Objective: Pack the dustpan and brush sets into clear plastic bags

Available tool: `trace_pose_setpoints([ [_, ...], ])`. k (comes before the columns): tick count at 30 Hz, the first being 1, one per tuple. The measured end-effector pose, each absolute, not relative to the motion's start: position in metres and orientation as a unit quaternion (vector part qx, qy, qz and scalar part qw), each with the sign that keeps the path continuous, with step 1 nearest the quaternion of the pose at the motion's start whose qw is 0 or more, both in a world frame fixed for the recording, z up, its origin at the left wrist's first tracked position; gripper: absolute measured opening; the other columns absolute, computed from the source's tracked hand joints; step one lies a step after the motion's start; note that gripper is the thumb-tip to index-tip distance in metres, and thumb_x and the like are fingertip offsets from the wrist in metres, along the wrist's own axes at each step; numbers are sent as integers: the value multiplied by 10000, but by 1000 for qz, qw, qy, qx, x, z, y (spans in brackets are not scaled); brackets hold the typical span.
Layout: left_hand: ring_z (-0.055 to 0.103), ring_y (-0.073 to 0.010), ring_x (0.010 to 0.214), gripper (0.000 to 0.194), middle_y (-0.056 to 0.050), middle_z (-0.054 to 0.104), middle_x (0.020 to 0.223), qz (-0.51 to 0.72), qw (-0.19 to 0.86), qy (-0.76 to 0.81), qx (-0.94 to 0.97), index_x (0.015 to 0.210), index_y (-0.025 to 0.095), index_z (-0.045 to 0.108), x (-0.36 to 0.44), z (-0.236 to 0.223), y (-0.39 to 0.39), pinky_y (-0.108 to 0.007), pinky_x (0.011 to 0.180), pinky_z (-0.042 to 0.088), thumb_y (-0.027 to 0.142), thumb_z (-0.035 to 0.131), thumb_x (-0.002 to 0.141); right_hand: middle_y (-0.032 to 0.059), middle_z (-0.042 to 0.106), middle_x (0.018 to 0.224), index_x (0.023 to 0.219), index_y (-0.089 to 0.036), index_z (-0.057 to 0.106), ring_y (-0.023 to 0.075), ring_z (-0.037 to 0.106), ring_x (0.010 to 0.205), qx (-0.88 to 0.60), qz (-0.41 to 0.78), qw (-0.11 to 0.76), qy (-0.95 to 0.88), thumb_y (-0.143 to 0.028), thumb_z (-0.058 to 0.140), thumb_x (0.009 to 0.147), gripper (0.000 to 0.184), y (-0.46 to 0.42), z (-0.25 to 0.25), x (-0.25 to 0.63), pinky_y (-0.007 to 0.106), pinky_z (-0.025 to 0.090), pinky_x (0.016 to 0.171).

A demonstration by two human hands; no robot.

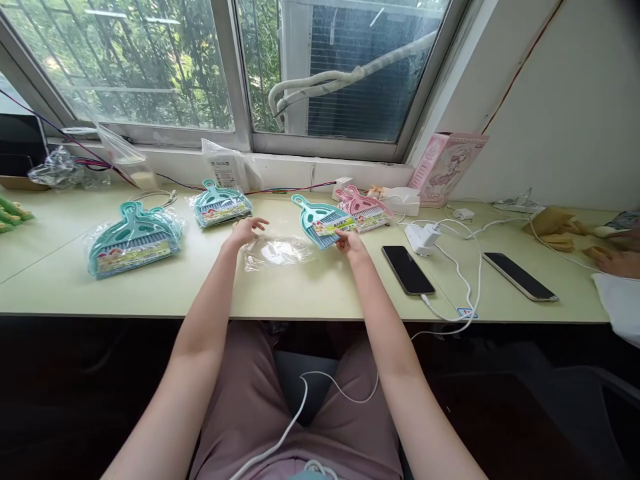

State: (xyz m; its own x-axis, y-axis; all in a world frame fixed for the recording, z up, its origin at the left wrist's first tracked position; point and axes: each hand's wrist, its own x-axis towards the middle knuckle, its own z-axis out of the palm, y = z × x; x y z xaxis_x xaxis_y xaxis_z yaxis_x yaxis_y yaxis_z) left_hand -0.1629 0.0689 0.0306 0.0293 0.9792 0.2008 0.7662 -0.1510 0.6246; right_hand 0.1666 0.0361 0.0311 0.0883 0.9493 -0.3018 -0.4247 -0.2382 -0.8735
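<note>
My right hand (351, 244) grips the lower right corner of a teal mini dustpan and brush set (320, 219) with a printed label, tilted above the table. My left hand (247, 231) holds nothing; its fingers are apart, over the left end of a flat clear plastic bag (278, 252) on the table. Beyond my right hand lies a pink dustpan set (364, 208), partly behind the teal one. To the left of my left hand are a bagged teal dustpan set (223, 203) and a larger bagged teal pile (135, 240).
A black phone (409, 269) on a cable, a white charger (423, 238) and a second phone (520, 276) lie to the right. A pink box (447, 169) stands by the window. Another person's hand (613, 260) is at the far right. The table's front edge (300, 317) runs before my lap.
</note>
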Motion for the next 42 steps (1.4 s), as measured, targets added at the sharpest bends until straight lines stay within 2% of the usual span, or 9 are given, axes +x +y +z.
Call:
trace_pose_setpoints([
  [3, 448, -386, 1349, 254, -134, 664, 1208, 343, 13, 630, 697, 998, 253, 716, -143, 36, 78, -602, 1168, 182, 200, 674, 753, -17, 641, 588, 777, -157, 611, 61, 544, 467, -494, 617, 544, -281, -43, 653, 844, 139, 36, 35, 168, 119, 423, 400],
  [5, 445, -405, 1347, 135, -167, 661, 1168, 325, -26, 642, 694, 919, 220, 703, -128, 39, 77, -589, 1154, 214, 276, 628, 821, -21, 639, 586, 775, -164, 599, 60, 549, 470, -508, 609, 536, -290, -37, 672, 830, 155, 36, 35, 169, 120, 428, 411],
  [11, 540, -473, 1230, 472, -223, 683, 950, 155, 57, 689, 705, 862, 145, 672, -86, 36, 51, -488, 1020, 400, 610, 679, 781, -30, 640, 601, 806, -167, 595, 62, 550, 482, -529, 593, 522, -311, -40, 677, 822, 152, 40, 30, 169, 135, 442, 435],
  [15, 552, -425, 1226, 436, -162, 666, 1198, 73, 90, 631, 767, 1085, 230, 696, -78, 40, 46, -519, 1084, 341, 460, 784, 725, -19, 654, 631, 828, -160, 601, 69, 572, 505, -526, 590, 525, -316, -48, 676, 827, 136, 40, 27, 170, 142, 453, 445],
  [19, 507, -382, 1290, 218, -99, 697, 1126, 76, 91, 599, 792, 920, 267, 742, -86, 44, 56, -573, 1164, 197, 155, 716, 734, -17, 653, 634, 824, -159, 595, 71, 577, 506, -533, 581, 527, -318, -39, 665, 828, 139, 38, 29, 170, 144, 458, 443],
  [22, 468, -391, 1326, 93, -127, 695, 1123, 153, 38, 615, 773, 854, 231, 728, -88, 37, 57, -625, 1174, 112, 208, 652, 805, -20, 646, 616, 801, -165, 578, 75, 575, 504, -545, 573, 522, -319, -32, 670, 812, 162, 37, 32, 168, 145, 461, 441],
  [26, 505, -408, 1274, 238, -158, 682, 1163, 186, 2, 637, 748, 919, 215, 724, -83, 21, 53, -647, 1181, 38, 424, 651, 831, -18, 651, 622, 797, -165, 581, 74, 577, 504, -551, 567, 518, -327, -28, 670, 807, 164, 35, 35, 167, 145, 468, 448],
  [34, 560, -390, 1180, 238, -200, 673, 1087, 206, -5, 679, 704, 903, 181, 740, -100, 11, 55, -509, 1032, 404, 174, 509, 848, -11, 645, 608, 789, -157, 601, 76, 573, 507, -542, 574, 503, -353, -25, 664, 805, 147, 37, 32, 169, 141, 452, 444],
  [42, 622, -376, 1054, 282, -205, 677, 989, 270, -20, 713, 647, 928, 148, 708, -115, 17, 53, -456, 947, 444, 212, 433, 935, 15, 682, 654, 815, -137, 621, 80, 599, 521, -521, 609, 450, -394, -19, 678, 803, 132, 36, 30, 165, 144, 457, 453],
])
